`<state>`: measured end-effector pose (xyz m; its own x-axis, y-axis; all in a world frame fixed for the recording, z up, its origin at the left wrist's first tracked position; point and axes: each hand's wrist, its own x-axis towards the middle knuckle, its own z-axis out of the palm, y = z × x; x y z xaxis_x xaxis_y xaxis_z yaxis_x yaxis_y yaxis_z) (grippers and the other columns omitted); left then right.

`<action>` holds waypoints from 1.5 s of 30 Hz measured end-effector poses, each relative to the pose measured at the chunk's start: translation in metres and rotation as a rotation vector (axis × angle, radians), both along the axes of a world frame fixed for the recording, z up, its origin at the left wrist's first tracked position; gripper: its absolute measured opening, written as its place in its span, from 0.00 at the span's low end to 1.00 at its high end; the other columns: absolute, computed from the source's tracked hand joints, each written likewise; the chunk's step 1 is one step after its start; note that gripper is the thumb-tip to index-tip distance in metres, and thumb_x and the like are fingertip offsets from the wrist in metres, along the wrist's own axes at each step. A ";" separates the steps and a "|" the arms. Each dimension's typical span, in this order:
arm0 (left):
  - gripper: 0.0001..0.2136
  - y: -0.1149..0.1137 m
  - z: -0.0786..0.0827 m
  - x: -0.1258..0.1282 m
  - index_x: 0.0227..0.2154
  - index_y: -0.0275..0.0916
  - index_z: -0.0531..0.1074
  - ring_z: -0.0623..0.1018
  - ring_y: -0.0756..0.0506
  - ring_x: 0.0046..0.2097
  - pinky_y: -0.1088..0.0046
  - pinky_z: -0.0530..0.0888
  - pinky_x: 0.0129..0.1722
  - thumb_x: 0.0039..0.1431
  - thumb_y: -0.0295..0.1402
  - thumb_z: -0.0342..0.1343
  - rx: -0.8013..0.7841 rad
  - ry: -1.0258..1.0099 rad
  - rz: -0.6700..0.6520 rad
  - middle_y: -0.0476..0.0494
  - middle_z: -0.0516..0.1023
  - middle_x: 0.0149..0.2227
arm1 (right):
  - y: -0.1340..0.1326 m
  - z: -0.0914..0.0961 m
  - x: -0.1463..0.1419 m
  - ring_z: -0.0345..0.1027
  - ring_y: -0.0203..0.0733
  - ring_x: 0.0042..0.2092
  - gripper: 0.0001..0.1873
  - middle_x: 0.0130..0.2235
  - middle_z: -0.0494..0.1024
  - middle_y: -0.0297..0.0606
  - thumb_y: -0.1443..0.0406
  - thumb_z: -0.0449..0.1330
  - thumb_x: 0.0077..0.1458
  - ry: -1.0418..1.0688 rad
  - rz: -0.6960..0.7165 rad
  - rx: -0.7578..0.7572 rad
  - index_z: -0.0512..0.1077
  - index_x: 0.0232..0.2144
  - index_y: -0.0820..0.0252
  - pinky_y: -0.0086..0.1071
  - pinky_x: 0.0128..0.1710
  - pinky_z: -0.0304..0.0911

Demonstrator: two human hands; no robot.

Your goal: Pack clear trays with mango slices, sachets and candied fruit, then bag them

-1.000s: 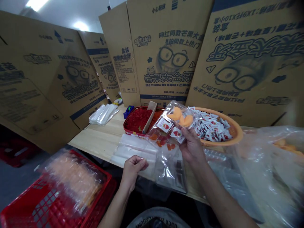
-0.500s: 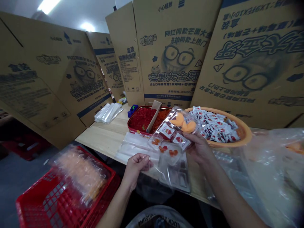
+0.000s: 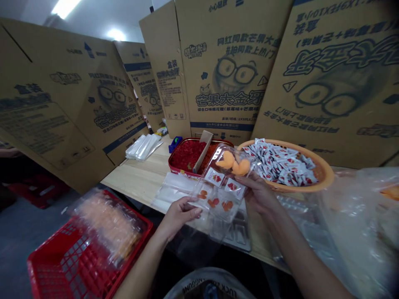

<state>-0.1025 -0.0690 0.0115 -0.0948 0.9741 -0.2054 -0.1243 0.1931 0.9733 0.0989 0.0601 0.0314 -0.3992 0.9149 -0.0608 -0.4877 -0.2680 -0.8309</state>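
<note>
A clear plastic tray point(image 3: 222, 189) is tilted up in front of me, with clear film around it and hanging below. In its compartments lie orange teeth-shaped candies point(image 3: 232, 162), two white printed sachets point(image 3: 224, 182) and several small red-orange pieces point(image 3: 215, 203). My right hand point(image 3: 257, 193) grips the tray's right edge, thumb on top. At the lower left corner, my left hand point(image 3: 183, 211) pinches the clear plastic bag, its fingertips partly behind the film. Beneath, more clear trays point(image 3: 240, 232) lie on the wooden table point(image 3: 140, 178).
A red tin point(image 3: 183, 154) with a cardboard divider holds red and orange pieces. To its right, an orange basket point(image 3: 327, 176) is heaped with sachets. Flat clear bags point(image 3: 143, 147) lie back left. A red crate point(image 3: 40, 265) bears a bag of orange candies point(image 3: 107, 224). Cardboard boxes point(image 3: 230, 25) wall the back.
My left hand has moved up and left to the tray's lower left corner. The tray has shifted slightly left and down, still in my right hand.
</note>
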 end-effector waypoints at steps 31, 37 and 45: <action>0.22 0.009 -0.013 0.019 0.39 0.36 0.72 0.76 0.47 0.31 0.71 0.71 0.34 0.36 0.32 0.67 0.011 -0.503 0.185 0.43 0.77 0.33 | -0.010 -0.009 -0.005 0.67 0.43 0.45 0.29 0.44 0.73 0.37 0.60 0.68 0.37 -0.375 0.120 0.372 0.65 0.43 0.50 0.35 0.42 0.66; 0.22 0.003 -0.009 0.013 0.41 0.36 0.72 0.76 0.47 0.35 0.72 0.69 0.37 0.40 0.34 0.65 0.031 -0.475 0.068 0.41 0.77 0.37 | -0.018 -0.007 -0.013 0.68 0.39 0.33 0.25 0.32 0.73 0.34 0.59 0.70 0.33 -0.440 0.045 0.337 0.67 0.36 0.55 0.32 0.31 0.68; 0.17 0.007 0.000 -0.007 0.36 0.33 0.74 0.76 0.48 0.32 0.71 0.70 0.37 0.41 0.34 0.64 -0.028 -0.358 -0.038 0.41 0.78 0.33 | -0.013 -0.009 -0.029 0.65 0.35 0.30 0.18 0.29 0.73 0.32 0.57 0.67 0.36 -0.425 -0.058 0.347 0.69 0.31 0.55 0.29 0.28 0.63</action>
